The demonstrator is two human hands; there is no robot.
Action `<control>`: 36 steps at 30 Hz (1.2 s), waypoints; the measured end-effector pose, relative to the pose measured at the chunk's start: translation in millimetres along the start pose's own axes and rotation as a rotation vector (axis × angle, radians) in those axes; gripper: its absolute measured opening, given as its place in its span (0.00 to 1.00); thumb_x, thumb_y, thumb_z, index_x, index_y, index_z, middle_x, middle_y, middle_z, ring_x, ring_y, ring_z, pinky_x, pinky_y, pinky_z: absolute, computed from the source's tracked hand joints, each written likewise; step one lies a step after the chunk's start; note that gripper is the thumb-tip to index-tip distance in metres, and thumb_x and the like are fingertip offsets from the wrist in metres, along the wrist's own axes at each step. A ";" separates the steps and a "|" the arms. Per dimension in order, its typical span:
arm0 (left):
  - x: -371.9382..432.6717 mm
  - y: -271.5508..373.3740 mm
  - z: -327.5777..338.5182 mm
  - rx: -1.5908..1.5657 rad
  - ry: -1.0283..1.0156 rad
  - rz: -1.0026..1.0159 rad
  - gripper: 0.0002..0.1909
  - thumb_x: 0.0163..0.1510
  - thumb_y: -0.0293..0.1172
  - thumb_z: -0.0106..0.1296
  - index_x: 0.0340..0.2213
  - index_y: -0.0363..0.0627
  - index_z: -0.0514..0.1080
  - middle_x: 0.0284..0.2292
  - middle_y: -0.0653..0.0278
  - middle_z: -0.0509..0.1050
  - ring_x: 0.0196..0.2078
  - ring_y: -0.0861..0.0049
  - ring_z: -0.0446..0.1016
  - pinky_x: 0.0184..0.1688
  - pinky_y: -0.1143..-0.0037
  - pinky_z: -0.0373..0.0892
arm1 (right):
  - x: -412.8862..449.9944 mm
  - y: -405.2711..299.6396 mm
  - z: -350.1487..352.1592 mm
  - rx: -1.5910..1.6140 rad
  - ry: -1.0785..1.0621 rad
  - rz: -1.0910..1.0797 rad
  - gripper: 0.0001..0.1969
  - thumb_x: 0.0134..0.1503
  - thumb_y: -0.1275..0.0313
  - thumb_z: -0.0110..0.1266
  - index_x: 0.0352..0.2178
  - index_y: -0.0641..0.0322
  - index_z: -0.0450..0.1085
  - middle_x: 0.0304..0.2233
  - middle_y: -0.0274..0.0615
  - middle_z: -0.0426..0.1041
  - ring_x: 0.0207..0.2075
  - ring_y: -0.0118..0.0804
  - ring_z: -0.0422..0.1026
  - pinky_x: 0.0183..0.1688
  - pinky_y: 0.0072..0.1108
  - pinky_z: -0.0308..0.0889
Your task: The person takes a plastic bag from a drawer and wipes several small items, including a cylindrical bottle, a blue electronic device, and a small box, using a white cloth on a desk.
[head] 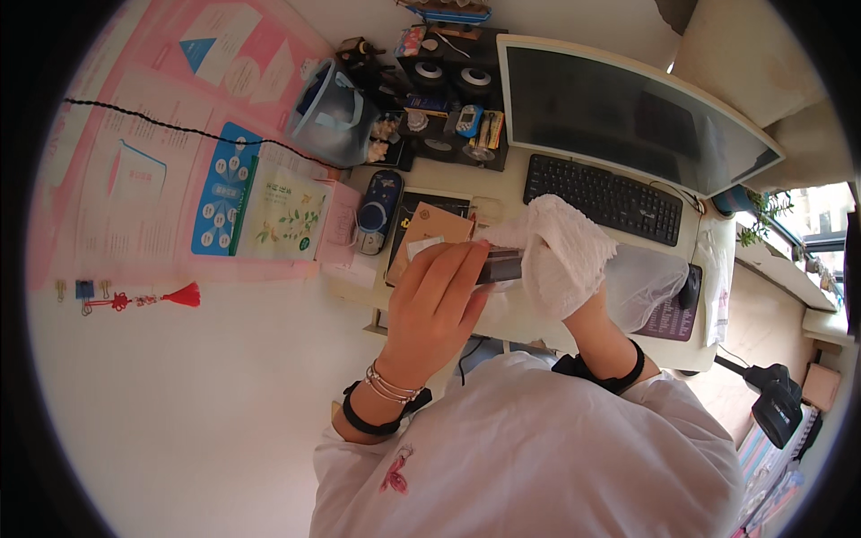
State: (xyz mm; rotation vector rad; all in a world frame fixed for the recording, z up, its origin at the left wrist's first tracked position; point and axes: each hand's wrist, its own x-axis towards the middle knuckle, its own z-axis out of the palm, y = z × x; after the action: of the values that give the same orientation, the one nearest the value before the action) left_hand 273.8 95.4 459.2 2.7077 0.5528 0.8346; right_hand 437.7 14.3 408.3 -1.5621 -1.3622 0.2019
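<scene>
My left hand [437,296] grips one end of a dark, glossy, flat object [501,267] above the front of the desk. A white terry cloth [565,262] wraps over my right hand [586,315], hiding its fingers and leaving only the lower part near the wrist in sight. The cloth meets the dark object's right end, and one fold trails left above it towards my left fingertips. What the dark object is cannot be told, since hand and cloth cover both its ends. Under the right side of the cloth lies a clear plastic bag [642,282].
Behind my hands are a black keyboard [605,195] and a monitor [632,114]. A mouse [690,288] rests on a dark mat [672,316] at right. Left of my hands lie a brown box [437,225] and a blue pencil case [380,208]. A fabric basket [333,114] stands farther back.
</scene>
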 end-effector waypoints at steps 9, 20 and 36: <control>-27.4 21.1 -11.2 0.001 0.026 0.205 0.26 0.32 0.20 0.59 0.39 0.38 0.69 0.35 0.62 0.69 0.37 0.65 0.68 0.36 0.72 0.68 | -45.5 -34.3 -1.6 0.726 0.293 0.365 0.18 0.51 0.76 0.49 0.45 0.61 0.63 0.45 0.39 0.65 0.46 0.30 0.65 0.47 0.20 0.60; -81.3 20.8 -44.5 -0.796 -0.107 -0.036 0.29 0.34 0.26 0.63 0.42 0.38 0.68 0.38 0.61 0.68 0.40 0.72 0.69 0.42 0.77 0.67 | -87.3 -52.6 -3.1 1.789 0.271 0.451 0.21 0.52 0.66 0.51 0.47 0.59 0.60 0.44 0.37 0.66 0.44 0.30 0.67 0.48 0.23 0.63; -112.9 28.6 -59.0 -0.529 0.045 0.026 0.24 0.33 0.24 0.62 0.37 0.36 0.68 0.34 0.58 0.69 0.37 0.65 0.69 0.39 0.74 0.66 | -93.8 -145.8 14.3 1.100 0.200 0.378 0.13 0.50 0.68 0.53 0.36 0.65 0.67 0.31 0.40 0.71 0.35 0.30 0.69 0.39 0.21 0.66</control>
State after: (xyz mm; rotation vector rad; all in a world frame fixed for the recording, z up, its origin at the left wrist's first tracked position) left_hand 161.4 29.2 461.7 2.2201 0.2562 0.8997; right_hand 301.1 -75.8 467.3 -0.8267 -0.5652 0.8410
